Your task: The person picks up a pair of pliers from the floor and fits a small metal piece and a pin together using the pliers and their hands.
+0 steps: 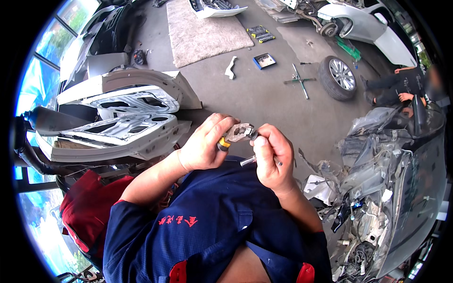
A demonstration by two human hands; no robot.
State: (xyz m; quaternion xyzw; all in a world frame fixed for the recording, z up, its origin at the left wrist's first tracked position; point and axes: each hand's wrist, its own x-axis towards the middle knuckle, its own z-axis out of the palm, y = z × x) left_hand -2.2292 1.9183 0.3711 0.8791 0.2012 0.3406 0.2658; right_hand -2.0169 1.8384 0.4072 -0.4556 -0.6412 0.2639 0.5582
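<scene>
On the far left, stacked white car door panels (127,125) lie on the workshop floor (264,94), with a red cloth-like item (89,207) nearer the person. None of these touches the hands.

The left hand (205,144) is held up in front of the chest, fingers curled shut around a small tool with a yellow and black handle (223,144). A grey metal piece (238,132) sits at the top of that grip, between the two hands; whether it is the tool's head or a separate part clamped by it cannot be told. Its long axis runs roughly left to right, rising slightly toward the right, so it bridges the gap from the left thumb to the right hand.

The right hand (271,158) is just beside it, closed, thumb tip pressed against the right end of the metal piece. A short silvery rod (248,161) sticks out leftward from under its fingers, lying below the metal piece and about parallel to it. Both hands are equally close to the piece: the left carries it, the right meets it from the right side.

Further right, a wrecked car front (377,188) with torn panels and loose wiring stands near the person. Beyond it, far right, another person sits on the floor by a loose wheel (338,78), with a cross wrench (300,80) and socket sets (261,34) scattered on the floor, well apart from the hands.
</scene>
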